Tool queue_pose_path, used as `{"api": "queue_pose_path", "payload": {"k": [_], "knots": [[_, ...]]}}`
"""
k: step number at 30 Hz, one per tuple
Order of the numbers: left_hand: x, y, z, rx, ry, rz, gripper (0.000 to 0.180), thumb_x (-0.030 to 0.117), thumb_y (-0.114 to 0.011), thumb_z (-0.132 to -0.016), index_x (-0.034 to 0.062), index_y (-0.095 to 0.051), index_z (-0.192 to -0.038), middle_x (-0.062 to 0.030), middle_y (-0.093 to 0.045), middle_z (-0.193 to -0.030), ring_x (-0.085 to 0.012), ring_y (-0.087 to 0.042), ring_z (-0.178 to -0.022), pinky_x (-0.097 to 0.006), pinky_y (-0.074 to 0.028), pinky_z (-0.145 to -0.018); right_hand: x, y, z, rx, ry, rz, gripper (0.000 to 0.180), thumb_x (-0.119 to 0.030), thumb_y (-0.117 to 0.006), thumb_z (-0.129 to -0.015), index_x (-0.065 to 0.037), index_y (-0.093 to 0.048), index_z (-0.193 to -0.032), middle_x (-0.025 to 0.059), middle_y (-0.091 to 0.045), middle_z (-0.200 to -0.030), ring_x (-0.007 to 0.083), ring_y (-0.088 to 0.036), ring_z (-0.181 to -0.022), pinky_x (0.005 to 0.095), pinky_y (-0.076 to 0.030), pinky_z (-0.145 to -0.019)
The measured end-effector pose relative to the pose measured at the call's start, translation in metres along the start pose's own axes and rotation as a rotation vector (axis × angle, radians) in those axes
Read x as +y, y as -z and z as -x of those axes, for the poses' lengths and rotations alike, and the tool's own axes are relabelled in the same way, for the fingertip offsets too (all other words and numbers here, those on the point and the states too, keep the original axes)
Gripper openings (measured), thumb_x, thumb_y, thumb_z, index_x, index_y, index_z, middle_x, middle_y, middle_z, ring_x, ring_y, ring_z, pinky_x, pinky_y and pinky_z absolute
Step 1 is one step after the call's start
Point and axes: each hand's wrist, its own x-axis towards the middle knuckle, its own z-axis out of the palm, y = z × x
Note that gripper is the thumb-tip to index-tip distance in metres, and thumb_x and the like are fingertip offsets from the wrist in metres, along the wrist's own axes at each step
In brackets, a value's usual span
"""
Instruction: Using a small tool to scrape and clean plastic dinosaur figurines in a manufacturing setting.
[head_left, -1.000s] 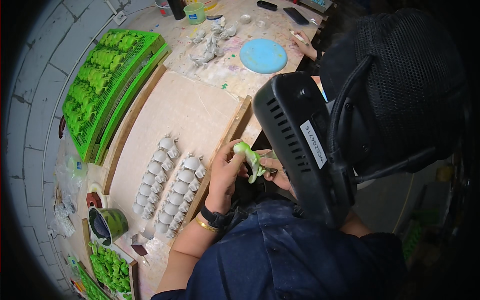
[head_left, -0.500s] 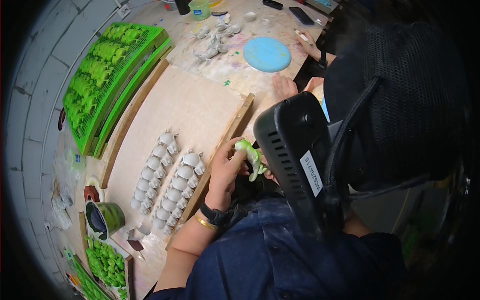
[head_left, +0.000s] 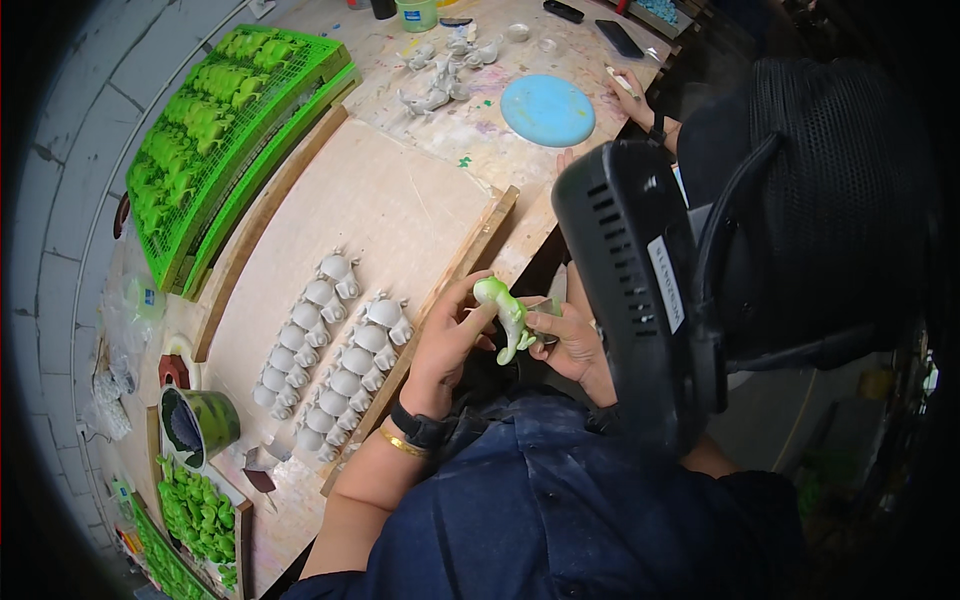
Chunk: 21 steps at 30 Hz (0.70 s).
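My left hand (head_left: 452, 332) is closed around a small figurine (head_left: 511, 316), bright green on top and white below, with a curled lower end. It is held over the board's near edge. My right hand (head_left: 572, 345) is beside it, thumb and fingers pinched on a thin, greyish, flat blade-like piece (head_left: 546, 308) close to the figurine's right side. Whether the blade touches the figurine I cannot tell. Two rows of white figurines (head_left: 334, 376) with rounded tops lie on the pale wooden board (head_left: 400, 190) left of my hands.
A black boxy device (head_left: 640, 300) and mesh cap (head_left: 820, 200) block the right side. Beyond, a co-worker's hand (head_left: 628, 95) holds a slim tool near a blue disc (head_left: 547, 110). Green racks (head_left: 335, 65) of green pieces, a paint-stained pot (head_left: 222, 425) and a green-filled tray (head_left: 244, 540) stand left.
The black device has shifted right, and my right hand with the blade-like piece now shows from behind it. My left hand still holds the figurine in nearly the same place.
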Motion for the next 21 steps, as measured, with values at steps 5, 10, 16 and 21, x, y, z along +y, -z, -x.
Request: {"api": "queue_pose_path", "payload": {"k": [5,10,16,21], "knots": [[0.007,0.002,0.003,-0.036,0.027,0.068,0.044,0.013,-0.060,-0.088,0.0067,-0.046,-0.130,-0.0047,-0.057,-0.110,-0.0135,-0.055,-0.099,-0.026,-0.045,-0.081,-0.010,-0.021,0.006,-0.032,-0.014,0.058,0.037,-0.013,-0.067,-0.081,-0.001,-0.055,-0.113,0.0051,-0.064,-0.090,0.0069,-0.056,-0.059,0.0175,-0.042,-0.047],[0.007,0.007,0.002,-0.067,0.007,0.111,0.047,0.015,-0.061,-0.087,0.0056,-0.045,-0.131,-0.0094,-0.059,-0.113,-0.0159,-0.058,-0.101,-0.027,-0.047,-0.083,-0.014,-0.028,0.004,-0.105,-0.017,0.110,0.036,-0.012,-0.067,-0.082,-0.002,-0.056,-0.114,0.0046,-0.063,-0.092,0.0062,-0.054,-0.059,0.0174,-0.041,-0.046],[0.018,0.003,0.007,-0.067,0.001,0.190,0.046,0.014,-0.061,-0.087,0.0047,-0.045,-0.130,-0.0112,-0.060,-0.111,-0.0175,-0.058,-0.101,-0.029,-0.046,-0.086,-0.007,-0.017,-0.002,-0.220,0.057,-0.036,0.035,-0.011,-0.061,-0.084,-0.002,-0.054,-0.117,0.0020,-0.061,-0.098,0.0060,-0.056,-0.074,0.0210,-0.046,-0.057],[0.015,0.008,0.010,-0.061,-0.011,0.214,0.045,0.011,-0.061,-0.086,0.0043,-0.047,-0.129,-0.0119,-0.059,-0.111,-0.0180,-0.057,-0.103,-0.030,-0.044,-0.089,-0.010,-0.009,-0.011,-0.518,-0.146,0.036,0.041,-0.020,-0.044,-0.095,0.000,-0.041,-0.131,0.0068,-0.051,-0.125,0.0137,-0.051,-0.113,0.0300,-0.042,-0.097]]}}
